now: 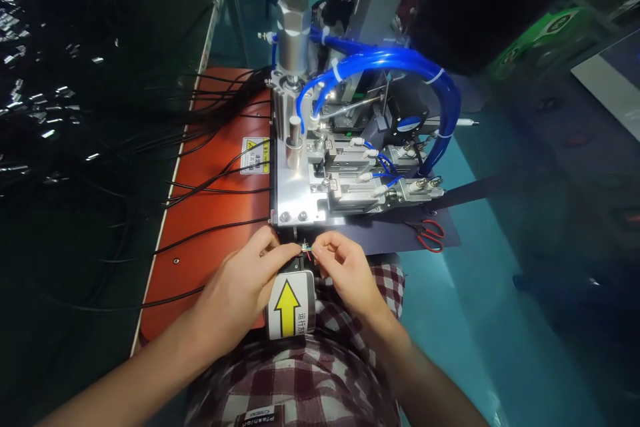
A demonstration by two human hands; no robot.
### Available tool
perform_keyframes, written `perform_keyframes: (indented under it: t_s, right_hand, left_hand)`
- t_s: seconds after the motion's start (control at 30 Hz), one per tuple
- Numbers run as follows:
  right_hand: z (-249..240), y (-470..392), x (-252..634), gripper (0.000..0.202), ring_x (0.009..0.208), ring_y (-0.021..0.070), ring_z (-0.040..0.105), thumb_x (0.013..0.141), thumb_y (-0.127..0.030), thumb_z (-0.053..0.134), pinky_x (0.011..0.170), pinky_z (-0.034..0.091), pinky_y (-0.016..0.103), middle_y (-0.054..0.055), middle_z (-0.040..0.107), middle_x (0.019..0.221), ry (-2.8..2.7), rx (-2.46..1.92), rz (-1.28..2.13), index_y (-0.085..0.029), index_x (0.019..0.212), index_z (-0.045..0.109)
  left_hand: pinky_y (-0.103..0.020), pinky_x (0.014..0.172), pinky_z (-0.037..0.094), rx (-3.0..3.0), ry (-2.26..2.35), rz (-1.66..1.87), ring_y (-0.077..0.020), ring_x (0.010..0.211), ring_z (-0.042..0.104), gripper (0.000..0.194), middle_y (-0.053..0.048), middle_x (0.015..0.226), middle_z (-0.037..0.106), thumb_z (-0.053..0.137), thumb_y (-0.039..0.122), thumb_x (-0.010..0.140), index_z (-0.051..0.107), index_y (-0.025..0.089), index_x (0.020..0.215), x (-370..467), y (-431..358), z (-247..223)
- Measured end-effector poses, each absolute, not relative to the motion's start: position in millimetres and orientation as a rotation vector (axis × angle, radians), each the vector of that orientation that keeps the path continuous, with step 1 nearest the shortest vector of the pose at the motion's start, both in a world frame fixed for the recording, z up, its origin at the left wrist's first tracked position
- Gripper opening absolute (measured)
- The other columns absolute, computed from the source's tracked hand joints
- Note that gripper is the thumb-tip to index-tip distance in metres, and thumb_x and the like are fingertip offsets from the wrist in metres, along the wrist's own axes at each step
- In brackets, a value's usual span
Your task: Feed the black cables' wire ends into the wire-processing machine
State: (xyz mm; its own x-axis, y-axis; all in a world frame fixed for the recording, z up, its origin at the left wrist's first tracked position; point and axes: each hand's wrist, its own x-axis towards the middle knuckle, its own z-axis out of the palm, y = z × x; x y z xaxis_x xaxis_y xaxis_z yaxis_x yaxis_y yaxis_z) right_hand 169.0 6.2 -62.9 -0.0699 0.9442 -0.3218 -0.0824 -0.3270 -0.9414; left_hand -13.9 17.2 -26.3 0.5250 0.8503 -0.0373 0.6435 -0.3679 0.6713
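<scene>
My left hand point(240, 273) is closed, its thumb stretched along the front of the machine to a small pale wire connector point(305, 247). Thin coloured wires point(309, 254), one of them red, come out of it to the right. These are pinched between the thumb and forefinger of my right hand point(347, 267). Both hands meet just in front of the bright metal plate point(295, 197) of a pneumatic machine. The connector is tiny, and fingertips partly cover it.
Blue air hoses point(390, 60) arch over several metal cylinders point(353, 190). Red-handled snips point(431, 235) lie to the right on a dark sheet. Black cables point(225, 190) cross the orange board point(215, 240). Below my hands is a label with a yellow arrow point(287, 307).
</scene>
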Motion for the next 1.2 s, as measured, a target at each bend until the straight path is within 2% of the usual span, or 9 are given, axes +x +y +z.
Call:
perform_keyframes:
  t_s: [0.37,0.6,1.2]
  right_hand:
    - [-67.6,10.3,169.7,0.018,0.049,0.0111,0.041,0.080,-0.033,0.060,0.046,0.033,0.023,-0.002,0.049,0.061,-1.002,-1.386,1.558,-0.017,0.074,0.054]
    - [-64.3,10.6,170.1,0.018,0.050,0.0112,0.041,0.080,-0.033,0.058,0.047,0.033,0.023,-0.003,0.048,0.060,-1.035,-1.392,1.556,-0.016,0.073,0.054]
    - [-68.8,12.0,171.8,0.018,0.055,0.0121,0.042,0.083,-0.032,0.058,0.051,0.034,0.025,-0.002,0.048,0.065,-1.095,-1.372,1.503,-0.016,0.076,0.054]
  left_hand:
    - [-0.032,0.065,0.050,2.240,1.265,0.315,-0.0183,0.072,0.058,0.037,-0.005,0.088,0.049,0.041,0.014,0.089,0.061,0.028,0.117,-12.5,16.9,-29.2]
    - [-0.031,0.064,0.050,2.257,1.281,0.298,-0.0182,0.072,0.058,0.039,-0.005,0.088,0.050,0.042,0.010,0.087,0.062,0.027,0.116,-10.7,16.5,-28.4]
    - [-0.029,0.060,0.049,2.317,1.256,0.348,-0.0171,0.069,0.058,0.036,-0.005,0.087,0.051,0.040,0.014,0.090,0.061,0.025,0.116,-10.0,17.0,-30.2]
